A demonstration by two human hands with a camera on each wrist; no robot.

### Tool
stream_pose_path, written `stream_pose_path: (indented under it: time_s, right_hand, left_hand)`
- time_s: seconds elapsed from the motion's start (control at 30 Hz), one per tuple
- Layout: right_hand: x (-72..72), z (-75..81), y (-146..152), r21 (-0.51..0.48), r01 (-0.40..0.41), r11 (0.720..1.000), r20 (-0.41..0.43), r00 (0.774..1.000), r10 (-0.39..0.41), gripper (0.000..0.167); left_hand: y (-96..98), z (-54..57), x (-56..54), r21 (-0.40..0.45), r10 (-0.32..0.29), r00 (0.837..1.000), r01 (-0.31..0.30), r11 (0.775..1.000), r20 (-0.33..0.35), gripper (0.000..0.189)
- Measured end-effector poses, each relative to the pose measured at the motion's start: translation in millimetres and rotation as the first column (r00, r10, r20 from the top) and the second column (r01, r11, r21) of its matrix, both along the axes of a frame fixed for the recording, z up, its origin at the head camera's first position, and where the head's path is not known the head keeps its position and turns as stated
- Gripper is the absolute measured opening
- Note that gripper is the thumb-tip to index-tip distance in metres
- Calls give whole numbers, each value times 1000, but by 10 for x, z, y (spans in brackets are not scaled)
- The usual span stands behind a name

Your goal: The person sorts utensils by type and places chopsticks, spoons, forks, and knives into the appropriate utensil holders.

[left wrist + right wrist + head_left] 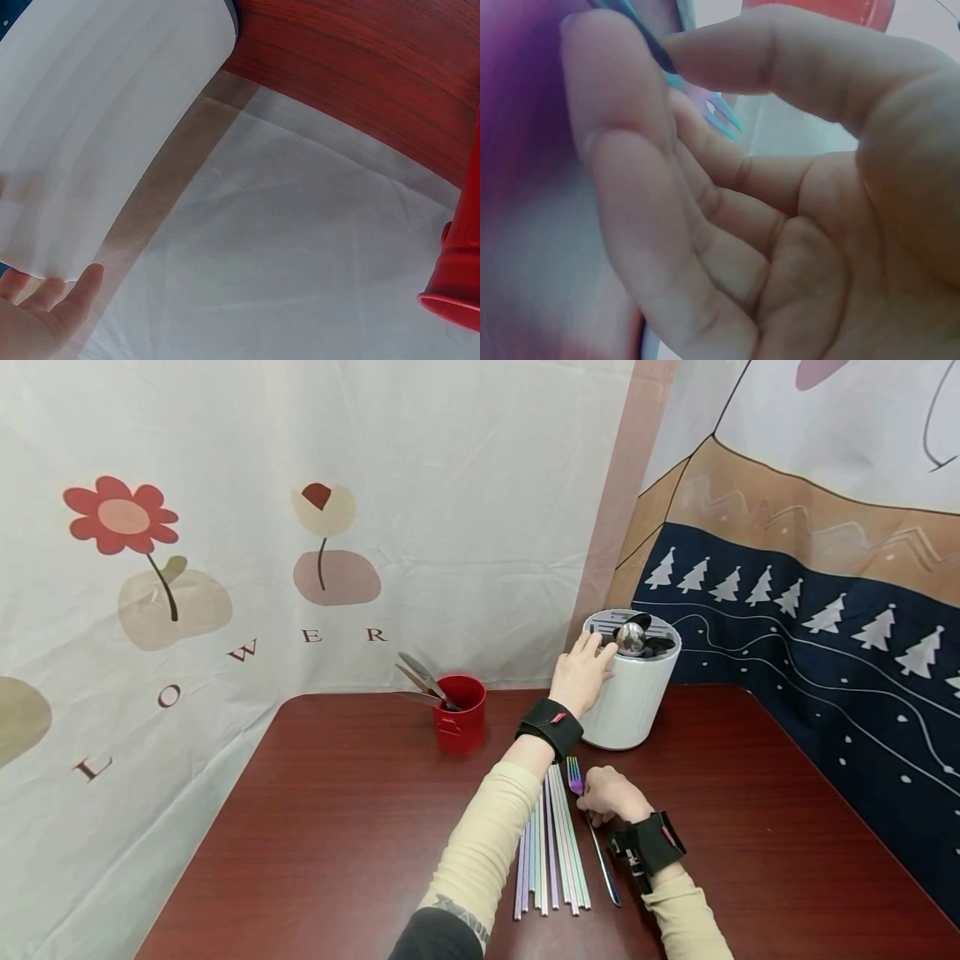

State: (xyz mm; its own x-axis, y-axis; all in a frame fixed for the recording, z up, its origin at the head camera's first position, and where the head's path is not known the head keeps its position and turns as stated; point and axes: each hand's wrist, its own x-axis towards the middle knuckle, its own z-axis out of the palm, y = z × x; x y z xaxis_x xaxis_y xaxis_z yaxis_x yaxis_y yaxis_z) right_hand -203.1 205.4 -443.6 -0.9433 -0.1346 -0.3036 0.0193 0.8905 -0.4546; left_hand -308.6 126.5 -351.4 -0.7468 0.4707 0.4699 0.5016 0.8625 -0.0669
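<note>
My left hand point(579, 681) holds the rim of a white utensil holder point(626, 706), fingers at the top edge and thumb against the outer wall. The left wrist view has a few of its fingertips point(91, 276) at the holder's rim. An iridescent fork point(602, 864) lies lengthwise on the table, tines pointing away. My right hand point(615, 795) pinches its handle between thumb and forefinger, just below the tines. In the right wrist view the fork's tines point(724, 120) show behind the fingers. Left of the fork lie several pastel metallic chopsticks point(553, 868), partly beneath the left forearm.
A red cup point(460, 727) with a few metal utensils leaning left stands near the back edge of the dark red table point(337, 827). A shiny round-headed utensil point(631, 639) and black ones stick out of the white holder. Printed cloths hang behind and at right.
</note>
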Motion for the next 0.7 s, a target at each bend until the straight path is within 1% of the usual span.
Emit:
stream_pose_path:
  time_s: [0.17,0.27,0.43,0.53,0.6,0.7]
  right_hand:
    - [28,110,106,-42,5,999,-93,996,-9,28]
    - [57,200,180,-52,27,998,-138,990,-34,31]
    - [107,341,302,-57,69,996,-199,977,-79,24]
    - [141,416,367,-58,97,994,-239,965,-108,19]
    - [170,465,402,-65,122,990,-261,956,-135,19]
    - [215,531,448,-74,168,983,-312,932,-183,19]
  left_hand:
    - [1,-6,1,7,-3,1000,3,1000,-15,35]
    - [1,-2,10,-2,2,1000,-2,1000,-14,35]
    - [-1,7,20,-10,7,1000,-7,1000,-1,35]
    - [-1,5,18,-4,3,1000,-3,1000,-2,34]
    - [-1,2,17,-4,3,1000,-3,1000,-7,34]
    - [0,-2,18,-4,5,1000,-5,1000,-15,34]
